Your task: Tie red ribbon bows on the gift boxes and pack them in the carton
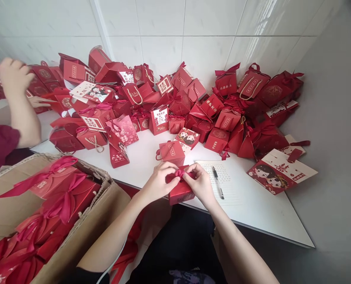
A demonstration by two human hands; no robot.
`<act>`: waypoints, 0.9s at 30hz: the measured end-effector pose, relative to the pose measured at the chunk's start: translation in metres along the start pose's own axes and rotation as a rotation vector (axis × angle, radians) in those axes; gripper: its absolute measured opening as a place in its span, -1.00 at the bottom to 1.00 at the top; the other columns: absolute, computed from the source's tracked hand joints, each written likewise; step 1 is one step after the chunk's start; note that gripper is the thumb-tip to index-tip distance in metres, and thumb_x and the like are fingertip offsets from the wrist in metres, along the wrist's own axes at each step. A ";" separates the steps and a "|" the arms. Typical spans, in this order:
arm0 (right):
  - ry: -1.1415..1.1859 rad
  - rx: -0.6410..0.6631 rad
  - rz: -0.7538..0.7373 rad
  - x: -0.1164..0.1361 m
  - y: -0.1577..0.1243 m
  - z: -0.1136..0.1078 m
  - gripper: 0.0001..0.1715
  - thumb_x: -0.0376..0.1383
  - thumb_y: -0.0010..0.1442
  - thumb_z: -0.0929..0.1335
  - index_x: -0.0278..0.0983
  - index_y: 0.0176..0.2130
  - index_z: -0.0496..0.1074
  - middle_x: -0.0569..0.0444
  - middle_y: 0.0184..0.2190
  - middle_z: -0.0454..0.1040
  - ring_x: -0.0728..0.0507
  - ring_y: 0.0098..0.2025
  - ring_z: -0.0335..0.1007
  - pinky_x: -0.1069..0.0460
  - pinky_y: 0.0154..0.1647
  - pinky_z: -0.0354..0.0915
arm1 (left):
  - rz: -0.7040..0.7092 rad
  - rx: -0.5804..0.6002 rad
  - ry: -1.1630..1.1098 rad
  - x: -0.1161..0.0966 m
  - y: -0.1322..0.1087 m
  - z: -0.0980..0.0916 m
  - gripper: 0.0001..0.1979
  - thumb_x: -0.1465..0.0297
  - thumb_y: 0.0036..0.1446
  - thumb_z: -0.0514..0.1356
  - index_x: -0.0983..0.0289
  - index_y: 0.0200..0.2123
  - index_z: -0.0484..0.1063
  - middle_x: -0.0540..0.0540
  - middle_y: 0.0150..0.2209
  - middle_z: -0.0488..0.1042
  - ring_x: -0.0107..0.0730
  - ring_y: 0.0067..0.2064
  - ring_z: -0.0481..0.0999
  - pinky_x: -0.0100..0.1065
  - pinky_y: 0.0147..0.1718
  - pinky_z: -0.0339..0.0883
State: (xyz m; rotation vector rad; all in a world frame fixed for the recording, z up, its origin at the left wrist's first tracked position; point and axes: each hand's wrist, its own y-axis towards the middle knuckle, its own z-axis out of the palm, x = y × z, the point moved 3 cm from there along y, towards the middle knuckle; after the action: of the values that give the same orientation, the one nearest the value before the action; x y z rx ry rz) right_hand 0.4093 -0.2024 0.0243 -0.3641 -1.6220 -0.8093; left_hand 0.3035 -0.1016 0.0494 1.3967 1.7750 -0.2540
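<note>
Nearest to us, at lower left, an open cardboard carton [113,201] holds red boxes with long loose ribbons, packed close together. Just beyond it, at the near edge of the white worktop [252,209], sits the small red box [179,194], between our two hands. Our left hand [159,182] and our right hand [200,185] are both closed in a pinch on the ribbon [179,172] at the top of the box, fingertips almost meeting, while the box rests on the worktop under them.

We judge the box to be thin card: light, fairly stiff along its folds, but easy to dent if squeezed on its faces. The ribbon looks soft and a little slippery, so it is best taken near the knot, with the box steadied at its lower corners.

Just right of our right hand lies a sheet of lined paper [225,185] with a black pen [217,182] on it, near enough for a wrist to brush. Behind the box stands another red box with a handle [171,152], a little apart. Further right lies a flat printed card with a cartoon couple [277,171].

Beyond these a dense pile of red gift boxes [211,106] stretches across the back of the worktop to the white tiled wall [193,27]. At far left a co-worker's hand [14,75] reaches into that pile, well apart from ours
</note>
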 end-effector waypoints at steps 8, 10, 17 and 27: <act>-0.079 0.122 0.009 0.002 0.004 -0.006 -0.73 -0.11 0.09 0.36 -0.24 -0.42 0.30 0.10 -0.47 0.38 -0.10 -0.40 0.34 0.03 -0.37 0.27 | -0.164 -0.107 -0.212 0.007 -0.004 0.017 -0.78 0.27 0.12 0.10 0.29 -0.38 0.44 0.12 -0.20 0.40 -0.29 -0.10 0.40 -0.27 -0.07 0.28; -0.101 0.160 0.011 0.003 0.006 -0.008 -0.74 -0.11 0.10 0.36 -0.24 -0.41 0.31 0.10 -0.46 0.39 -0.10 -0.39 0.34 0.02 -0.35 0.27 | -0.185 -0.103 -0.262 0.007 -0.003 0.018 -0.78 0.27 0.12 0.09 0.29 -0.41 0.44 0.11 -0.20 0.40 -0.28 -0.08 0.39 -0.27 -0.05 0.26; -0.258 0.153 -0.059 0.009 0.004 -0.007 -0.87 -0.24 0.16 0.29 -0.23 -0.41 0.29 0.12 -0.45 0.40 -0.10 -0.37 0.35 0.00 -0.29 0.28 | -0.239 -0.147 -0.365 0.012 0.000 0.021 -0.68 0.25 0.13 0.05 0.29 -0.55 0.42 0.11 -0.19 0.38 -0.27 -0.08 0.38 -0.27 0.00 0.22; -0.514 0.127 -0.419 0.028 -0.012 -0.010 -0.92 -0.31 0.20 0.31 -0.21 -0.35 0.38 -0.05 -0.07 0.29 -0.22 0.00 0.26 -0.13 -0.01 0.26 | -0.266 -0.215 -0.452 0.017 -0.001 0.022 -0.71 0.30 0.11 0.04 0.30 -0.53 0.43 0.13 -0.05 0.42 -0.22 0.03 0.37 -0.27 0.04 0.22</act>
State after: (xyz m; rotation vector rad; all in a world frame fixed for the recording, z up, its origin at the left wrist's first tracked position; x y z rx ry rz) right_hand 0.4031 -0.2231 0.0476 -0.1437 -2.2677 -0.9684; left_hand 0.3126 -0.1037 0.0233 0.8660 1.5489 -0.4659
